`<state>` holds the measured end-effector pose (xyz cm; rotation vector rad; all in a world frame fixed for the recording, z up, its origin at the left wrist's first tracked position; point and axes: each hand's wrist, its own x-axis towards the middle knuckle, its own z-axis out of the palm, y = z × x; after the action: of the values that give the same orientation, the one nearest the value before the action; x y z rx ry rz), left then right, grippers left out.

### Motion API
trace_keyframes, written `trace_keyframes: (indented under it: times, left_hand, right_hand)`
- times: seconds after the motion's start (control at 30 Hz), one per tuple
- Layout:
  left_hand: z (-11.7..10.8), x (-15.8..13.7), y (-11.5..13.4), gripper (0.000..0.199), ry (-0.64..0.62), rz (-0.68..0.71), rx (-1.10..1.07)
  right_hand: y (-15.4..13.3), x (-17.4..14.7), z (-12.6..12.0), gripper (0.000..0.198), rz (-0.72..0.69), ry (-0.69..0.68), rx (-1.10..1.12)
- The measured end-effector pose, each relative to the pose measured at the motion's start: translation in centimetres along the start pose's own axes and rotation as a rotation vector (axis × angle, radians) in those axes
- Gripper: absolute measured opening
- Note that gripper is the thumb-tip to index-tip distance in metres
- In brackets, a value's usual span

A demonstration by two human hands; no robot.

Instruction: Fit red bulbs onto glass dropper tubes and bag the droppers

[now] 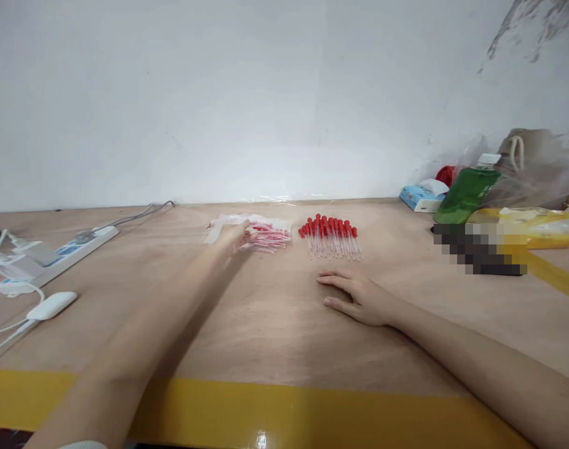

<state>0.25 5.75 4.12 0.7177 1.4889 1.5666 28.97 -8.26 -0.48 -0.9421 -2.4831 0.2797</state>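
My left hand (234,240) reaches to the pile of clear plastic bags (271,238) at the back middle of the table. Slim items with red or pink parts show through the plastic. Its fingers touch the pile's left side, but blur hides whether they grip a bag. Just right of the pile lie droppers (330,234) with red bulbs, several in a row, their clear tips pointing toward me. Nearer to me, my right hand (357,296) rests palm down on the table, fingers stretched out and holding nothing. A small gap separates it from the dropper tips.
On the left lie a white power strip (95,243) with plugs and a white cable piece (55,305). At the right stand a tissue pack (420,196), a green bottle (469,190) and plastic bags. Yellow tape (228,411) lines the front edge; a wall rises behind.
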Motion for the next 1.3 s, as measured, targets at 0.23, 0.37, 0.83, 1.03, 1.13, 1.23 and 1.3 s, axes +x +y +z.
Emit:
trace_keyframes:
  times: [0.23, 0.37, 0.83, 1.03, 1.13, 1.23, 1.3]
  left_hand:
    - [-5.5, 2.9, 0.4, 0.015, 0.119, 0.232, 0.641]
    - [-4.8, 4.7, -0.3, 0.027, 0.116, 0.256, 0.846]
    - [-6.8, 2.4, 1.8, 0.022, 0.246, 0.759, 0.863]
    - [-9.0, -3.9, 6.4, 0.024, 0.281, 1.162, 1.255]
    - [-7.7, -8.2, 7.4, 0.02, -0.009, 1.02, 1.462]
    - [-5.1, -11.0, 6.0, 0.016, -0.469, 0.512, 1.354]
    - [-3.2, -11.8, 3.8, 0.016, -0.696, 0.259, 1.157]
  right_hand:
    - [0.0, 0.1, 0.0, 0.042, 0.006, -0.008, -0.009]
    - [-0.1, 0.0, 0.0, 0.042, 0.013, -0.009, 0.001]
    - [0.0, 0.0, -0.1, 0.042, 0.009, -0.009, 0.008]
    - [0.0, 0.1, -0.1, 0.043, 0.011, -0.014, 0.013]
    - [0.0, 0.0, -0.1, 0.043, 0.018, -0.015, 0.014]
    - [0.0, 0.1, -0.2, 0.043, 0.019, -0.017, 0.011]
    - [-0.1, 0.1, -0.3, 0.043, 0.018, -0.016, 0.01]
